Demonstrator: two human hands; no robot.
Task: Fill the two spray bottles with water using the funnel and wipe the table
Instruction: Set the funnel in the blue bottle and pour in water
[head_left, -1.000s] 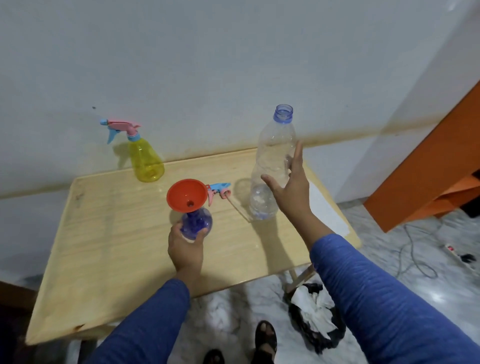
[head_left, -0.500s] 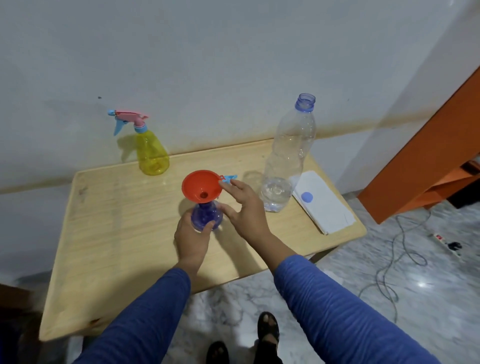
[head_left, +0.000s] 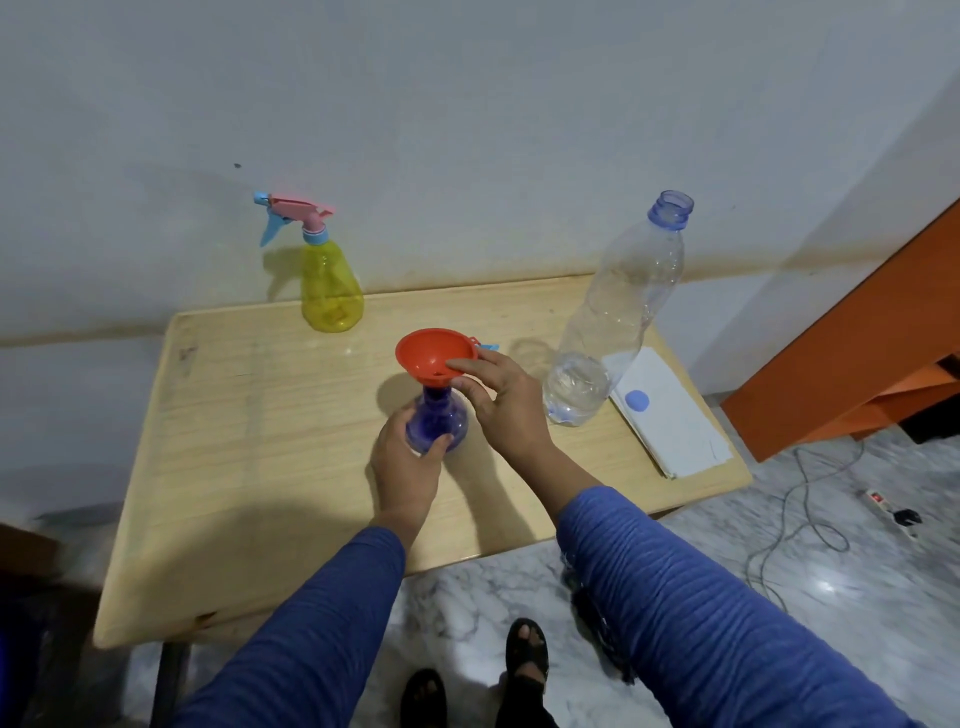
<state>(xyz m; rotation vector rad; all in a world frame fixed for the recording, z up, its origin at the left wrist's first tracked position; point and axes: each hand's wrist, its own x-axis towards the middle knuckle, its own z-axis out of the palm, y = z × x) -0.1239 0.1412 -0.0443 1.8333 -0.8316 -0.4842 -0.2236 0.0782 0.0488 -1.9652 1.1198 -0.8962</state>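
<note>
Right hand (head_left: 506, 402) is off the clear water bottle (head_left: 613, 322), which it was steadying a second ago, and is now at the orange funnel (head_left: 435, 354): thumb and forefinger pinch the near rim, the other fingers curled loosely below. Left hand (head_left: 410, 462) has not shifted; it wraps the base of the blue spray bottle (head_left: 439, 415), fingers closed round the bulb, bottle upright on the table. The funnel sits with its stem in the bottle's neck, tilted a little toward the right hand. Judgement: pouring into the blue bottle looks finished and the funnel is about to be lifted out, though the water level inside the blue plastic cannot be read. The water bottle stands uncapped just right of the hands, a small pool of water left in its bottom; its blue cap (head_left: 637, 400) lies on a folded white cloth or paper (head_left: 675, 431) at the table's right edge. The yellow spray bottle (head_left: 331, 291) stands at the back edge, pink-and-blue trigger head already on, well apart from the hands. A sliver of the blue bottle's trigger head (head_left: 489, 346) shows behind the funnel. Pale wooden table (head_left: 249, 447), grain visible, no obvious puddles; wiping not yet begun. Grey-white wall behind with a brownish stain line; marble-pattern floor, orange furniture (head_left: 857, 364) at right, a power strip (head_left: 883, 501) and cable trailing on the floor.
</note>
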